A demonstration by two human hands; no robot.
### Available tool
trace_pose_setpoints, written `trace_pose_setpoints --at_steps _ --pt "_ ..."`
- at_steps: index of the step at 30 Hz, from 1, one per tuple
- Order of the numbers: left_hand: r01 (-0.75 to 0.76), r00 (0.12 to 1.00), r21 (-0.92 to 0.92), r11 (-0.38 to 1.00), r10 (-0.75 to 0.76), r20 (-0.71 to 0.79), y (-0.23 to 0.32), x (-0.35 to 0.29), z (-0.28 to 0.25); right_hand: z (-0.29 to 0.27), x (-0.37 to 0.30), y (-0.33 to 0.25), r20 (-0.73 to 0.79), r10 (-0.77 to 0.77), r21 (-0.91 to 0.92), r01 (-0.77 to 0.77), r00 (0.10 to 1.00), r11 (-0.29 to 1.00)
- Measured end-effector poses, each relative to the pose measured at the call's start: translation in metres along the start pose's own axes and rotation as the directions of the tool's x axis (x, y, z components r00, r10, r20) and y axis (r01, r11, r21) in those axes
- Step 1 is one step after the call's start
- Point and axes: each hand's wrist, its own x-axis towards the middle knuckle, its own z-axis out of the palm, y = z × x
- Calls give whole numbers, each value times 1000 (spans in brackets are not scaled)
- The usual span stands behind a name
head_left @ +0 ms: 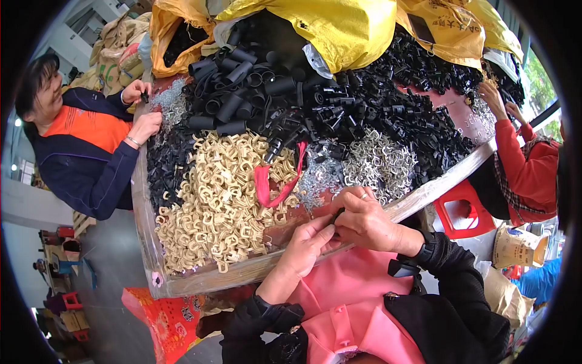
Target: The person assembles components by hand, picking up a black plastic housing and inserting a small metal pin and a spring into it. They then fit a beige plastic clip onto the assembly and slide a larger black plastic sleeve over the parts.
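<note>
My left hand (307,246) and my right hand (365,221) meet above the near edge of the wooden-rimmed table (424,192). Between their pinched fingertips shows a small black part (337,215), mostly covered by the fingers, so its exact kind is hidden. Just beyond my hands lie a heap of cream-coloured curved clips (215,200), a pile of bent silvery metal clips (381,164) and a scatter of small shiny metal pieces (319,173). A red fabric strip (262,185) loops across the cream heap.
Black tubes (233,100) and small black parts (388,100) are heaped farther back, below yellow sacks (345,30). One co-worker (91,139) handles parts at the left; another person in red sleeves (515,158) works at the right. A red stool (464,209) stands beside the table.
</note>
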Motion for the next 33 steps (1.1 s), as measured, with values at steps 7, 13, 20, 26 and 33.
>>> trace_pose_setpoints --at_steps 7,13,20,26,33 --pt "134 986 -399 907 -84 142 5 5 -16 -22 -6 34 -213 119 -260 -173 970 950" --pt "18 999 -268 963 -4 54 0 13 -6 -32 -27 84 -18 321 -736 -230 947 636" --pt "-45 999 -149 988 45 -2 2 14 -6 -35 -13 61 -52 704 402 -630 708 664" --pt "-143 986 -262 954 160 46 4 16 0 -5 -13 38 349 567 882 -466 746 70" --pt "-172 967 -353 920 226 118 1 12 -3 3 -13 24 380 407 861 -479 830 173"
